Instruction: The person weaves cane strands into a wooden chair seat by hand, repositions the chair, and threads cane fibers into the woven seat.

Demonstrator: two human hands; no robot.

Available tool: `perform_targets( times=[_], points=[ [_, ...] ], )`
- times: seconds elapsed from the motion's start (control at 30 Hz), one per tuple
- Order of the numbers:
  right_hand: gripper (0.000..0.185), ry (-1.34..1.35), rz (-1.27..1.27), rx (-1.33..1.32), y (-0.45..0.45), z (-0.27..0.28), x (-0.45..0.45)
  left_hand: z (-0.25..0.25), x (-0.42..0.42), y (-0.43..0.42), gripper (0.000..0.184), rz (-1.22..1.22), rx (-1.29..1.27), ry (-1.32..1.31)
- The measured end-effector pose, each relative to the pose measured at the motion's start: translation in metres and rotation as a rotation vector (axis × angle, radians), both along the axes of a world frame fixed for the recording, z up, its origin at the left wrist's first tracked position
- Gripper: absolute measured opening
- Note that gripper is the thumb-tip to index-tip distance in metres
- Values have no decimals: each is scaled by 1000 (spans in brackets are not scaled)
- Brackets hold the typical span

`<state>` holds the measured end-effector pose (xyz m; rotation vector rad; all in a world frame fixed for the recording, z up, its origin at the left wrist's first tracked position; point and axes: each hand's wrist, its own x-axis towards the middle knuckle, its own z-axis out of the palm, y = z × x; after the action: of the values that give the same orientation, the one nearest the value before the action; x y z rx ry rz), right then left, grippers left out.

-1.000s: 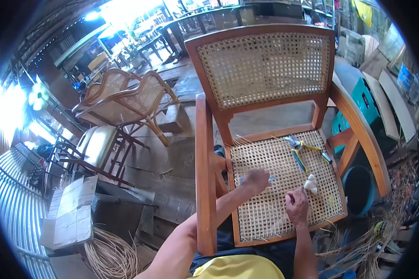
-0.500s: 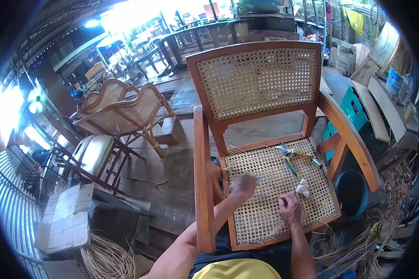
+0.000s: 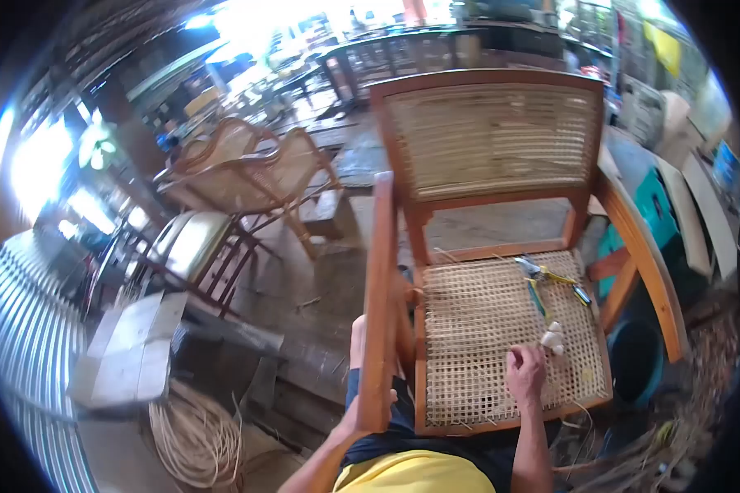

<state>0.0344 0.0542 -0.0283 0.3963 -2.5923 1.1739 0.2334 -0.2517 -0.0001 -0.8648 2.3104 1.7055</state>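
Head view: one armchair (image 3: 487,77) in front of us, one cutter (image 3: 536,271) on its seat (image 3: 469,329). Our right hand (image 3: 526,374): on seat, fingers curled together. Left hand (image 3: 393,397): mostly hidden by armrest (image 3: 379,320), can't tell. One green crate (image 3: 654,202), one bucket (image 3: 638,361); contents unclear.

Rustic workshop, caned wooden chair (image 3: 485,131), pruners (image 3: 547,278), cane coils (image 3: 196,440)

From here the armchair's frame (image 3: 382,304) looks like smooth, reddish-brown wood with a slight sheen, its seat (image 3: 477,329) of matt, open-woven cane. The pruner (image 3: 543,275) shows metal blades. Over there, ridged, shiny corrugated sheeting (image 3: 45,345); nearby, dull, creased cardboard (image 3: 136,349). The shirt (image 3: 415,475) is yellow cloth.
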Motion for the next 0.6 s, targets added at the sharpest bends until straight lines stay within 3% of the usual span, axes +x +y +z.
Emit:
perform_targets(
  times=[0.03,0.1,0.2,0.27,0.37,0.5,0.57,0.6],
  points=[
    [18,-75,30,-56,-16,11,4,43,11,5,31,111,174,395],
    [21,-92,145,-112,-18,22,29,18,14,-34,38,9,-372,93],
    [25,-124,216,-221,-14,31,63,25,-4,-52,41,202,-374,86],
    [26,-370,348,-240,-12,33,82,39,-24,-52,48,430,-58,349],
    [26,-212,363,-203,-19,31,82,66,-57,-49,46,534,105,546],
    [26,-31,280,-64,-20,40,57,120,-98,-47,41,371,-118,835],
    [28,-77,238,-81,-17,82,51,146,-111,-41,39,319,-225,928],
    [27,21,225,-53,-13,106,47,157,-113,-39,39,267,-241,844]
  ],
)
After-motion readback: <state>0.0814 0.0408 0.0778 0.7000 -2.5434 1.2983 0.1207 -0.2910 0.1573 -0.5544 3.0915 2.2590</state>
